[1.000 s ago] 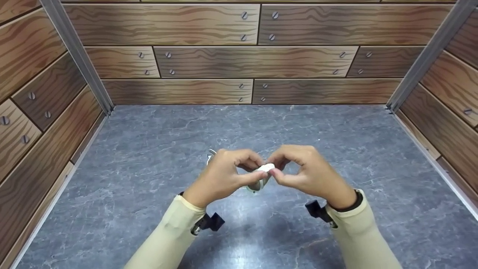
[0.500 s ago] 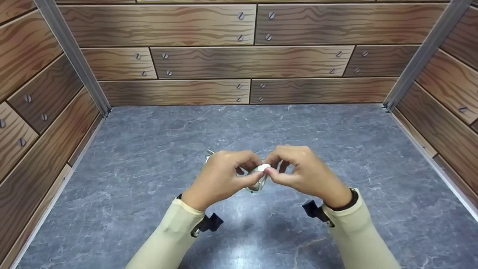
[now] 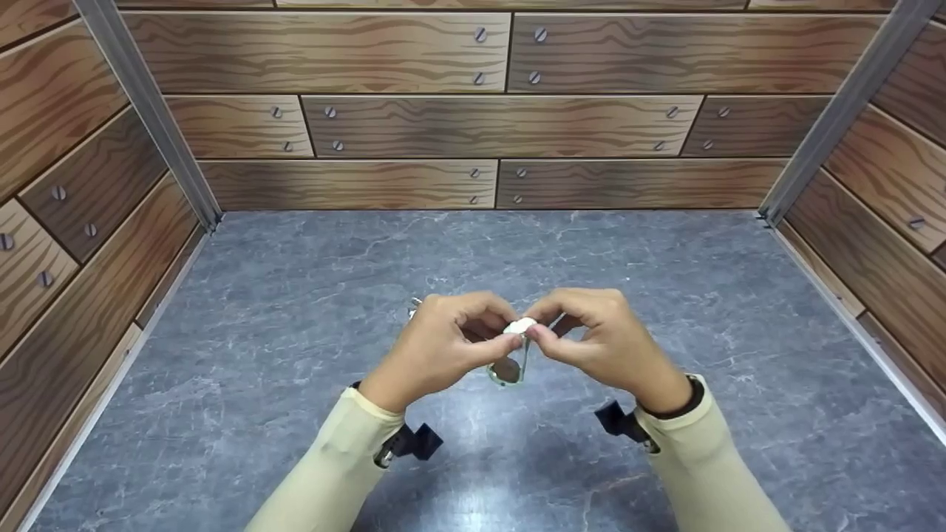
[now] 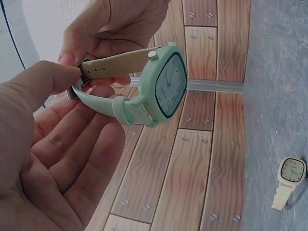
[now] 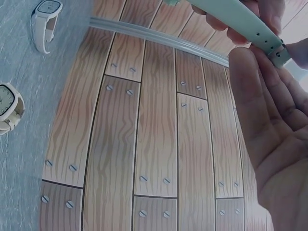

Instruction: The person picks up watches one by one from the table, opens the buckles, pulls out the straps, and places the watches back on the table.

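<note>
A mint-green wristwatch (image 4: 166, 86) hangs between both hands, its strap bent into a loop and its square dial facing away from the hands. My left hand (image 3: 447, 340) pinches the strap by the buckle (image 4: 83, 77) between thumb and fingers. From the other side, my right hand (image 3: 602, 329) pinches the same buckle end, the thumbs close together. The strap's row of holes (image 5: 264, 41) shows in the right wrist view, running up to the buckle. In the head view, the strap's pale end (image 3: 519, 326) appears at the fingertips, the rest of the loop below.
On the grey marbled tabletop (image 3: 332, 273) lies a cream watch (image 4: 284, 185), seen in the left wrist view. Two pale watches, one upper (image 5: 47, 19) and one lower (image 5: 8, 108), lie on it in the right wrist view. Wood-patterned walls (image 3: 399, 125) enclose the back and sides.
Both hands stay at nearly the same spot, fingers shifting slightly at the buckle. More of the watch loop now shows hanging below the left thumb.
</note>
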Demonstrator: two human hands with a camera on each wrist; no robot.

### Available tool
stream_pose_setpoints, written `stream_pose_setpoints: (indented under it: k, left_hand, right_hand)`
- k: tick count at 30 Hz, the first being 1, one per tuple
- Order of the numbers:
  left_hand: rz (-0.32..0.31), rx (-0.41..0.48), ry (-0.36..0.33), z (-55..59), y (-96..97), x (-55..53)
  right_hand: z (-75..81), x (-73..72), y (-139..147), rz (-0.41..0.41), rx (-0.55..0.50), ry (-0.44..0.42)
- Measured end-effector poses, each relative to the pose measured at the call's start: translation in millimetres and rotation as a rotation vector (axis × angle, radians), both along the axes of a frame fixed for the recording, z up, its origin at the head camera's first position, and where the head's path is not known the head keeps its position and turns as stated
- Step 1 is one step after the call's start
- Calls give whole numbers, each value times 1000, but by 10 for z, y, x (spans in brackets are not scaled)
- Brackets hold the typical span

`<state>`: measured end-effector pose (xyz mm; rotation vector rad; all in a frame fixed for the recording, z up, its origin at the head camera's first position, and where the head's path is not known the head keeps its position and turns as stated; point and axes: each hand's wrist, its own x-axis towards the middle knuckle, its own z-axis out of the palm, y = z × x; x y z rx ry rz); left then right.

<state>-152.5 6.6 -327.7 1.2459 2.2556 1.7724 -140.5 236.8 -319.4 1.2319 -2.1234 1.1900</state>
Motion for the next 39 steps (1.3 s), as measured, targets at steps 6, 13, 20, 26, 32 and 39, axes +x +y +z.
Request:
stream_pose_setpoints:
  k: [6, 13, 20, 26, 32, 39]
  left_hand:
    - [67, -116, 168, 40, -16, 9]
    - [201, -330, 362, 35, -5, 24]
    - [176, -266, 263, 26, -16, 13]
    - [71, -136, 79, 33, -27, -3]
    - [14, -39, -4, 32, -37, -13]
    - [21, -65, -9, 46, -43, -2]
  right_hand:
    - [-5, 13, 11, -17, 74, -25]
    - [8, 34, 36, -49, 198, -1]
    - [34, 45, 35, -80, 188, -28]
    - [68, 47, 23, -48, 121, -33]
    - [82, 45, 1, -32, 47, -80]
    - [70, 50, 4, -47, -15, -139]
